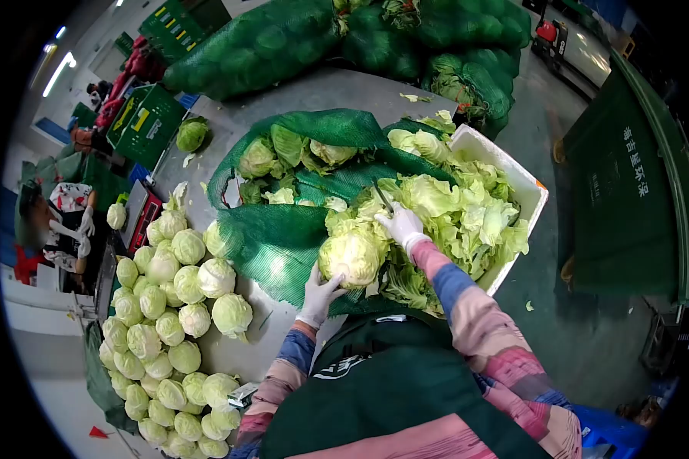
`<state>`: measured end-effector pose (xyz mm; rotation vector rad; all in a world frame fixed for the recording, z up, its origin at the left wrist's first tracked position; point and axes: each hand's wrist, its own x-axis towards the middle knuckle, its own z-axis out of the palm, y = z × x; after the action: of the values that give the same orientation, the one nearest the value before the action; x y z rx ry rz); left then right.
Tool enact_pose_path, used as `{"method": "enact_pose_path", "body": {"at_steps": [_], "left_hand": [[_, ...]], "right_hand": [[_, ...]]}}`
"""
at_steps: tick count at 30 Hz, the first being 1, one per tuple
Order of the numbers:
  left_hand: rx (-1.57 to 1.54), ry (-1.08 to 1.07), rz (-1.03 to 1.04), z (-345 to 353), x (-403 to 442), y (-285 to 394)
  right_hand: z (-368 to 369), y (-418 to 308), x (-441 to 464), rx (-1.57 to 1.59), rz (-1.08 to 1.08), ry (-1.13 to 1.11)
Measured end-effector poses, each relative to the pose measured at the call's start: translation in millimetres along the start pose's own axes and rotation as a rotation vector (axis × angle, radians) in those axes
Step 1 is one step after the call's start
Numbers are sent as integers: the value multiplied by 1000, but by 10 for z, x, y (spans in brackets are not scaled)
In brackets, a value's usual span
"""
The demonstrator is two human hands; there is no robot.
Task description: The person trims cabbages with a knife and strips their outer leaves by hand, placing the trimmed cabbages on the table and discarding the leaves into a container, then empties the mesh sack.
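Note:
My gloved left hand (319, 294) grips a pale green cabbage (350, 256) from its lower left side, the cut stem end turned towards me. In my gloved right hand (403, 226), fingers closed, is a knife (382, 196) whose dark blade points up and away, just beyond the cabbage. Loose outer leaves (467, 210) lie heaped to the right, in and around a white foam box (530, 205). Behind the cabbage, an opened green mesh sack (283, 229) holds several more cabbages (259, 158).
Many trimmed cabbages (168, 329) are piled on the metal table (264, 336) at left, near a red scale (144, 218). Full mesh sacks (260, 50) line the far edge. A large green bin (631, 176) stands right. Another person (65, 222) works at far left.

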<state>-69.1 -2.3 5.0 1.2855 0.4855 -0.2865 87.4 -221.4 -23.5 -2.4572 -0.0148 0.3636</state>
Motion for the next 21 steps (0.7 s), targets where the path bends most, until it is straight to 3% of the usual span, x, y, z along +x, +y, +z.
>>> {"method": "enact_pose_path", "body": {"at_steps": [2, 4, 5, 7, 8, 9, 10, 11, 12, 14, 17, 21], "left_hand": [[-53, 6, -14, 64, 32, 81], [-473, 3, -214, 68, 162, 119], [-472, -4, -214, 119, 266, 112], [-962, -58, -401, 251, 400, 7], [-835, 3, -276, 398, 414, -97], [-695, 79, -275, 482, 401, -84], [-552, 153, -285, 629, 333, 31], [-160, 313, -236, 734, 268, 174], [-152, 303, -237, 783, 241, 293], [1025, 459, 817, 761, 245, 462], [1256, -187, 695, 563, 607, 542], [1397, -120, 611, 673, 634, 624]], "right_hand": [[16, 9, -276, 140, -16, 37], [136, 6, -617, 361, -50, 21], [206, -25, -756, 440, -65, -34], [95, -290, -955, 574, -6, -124], [235, -250, -865, 438, 1, 6], [374, -185, -752, 304, 9, 137], [342, -93, -685, 416, 23, 49], [333, -1, -669, 433, -9, 56], [284, 45, -646, 365, -11, 45], [203, 100, -637, 292, -3, 35], [161, 90, -673, 202, -61, 74], [-72, -120, -873, 103, -120, 15]]}}
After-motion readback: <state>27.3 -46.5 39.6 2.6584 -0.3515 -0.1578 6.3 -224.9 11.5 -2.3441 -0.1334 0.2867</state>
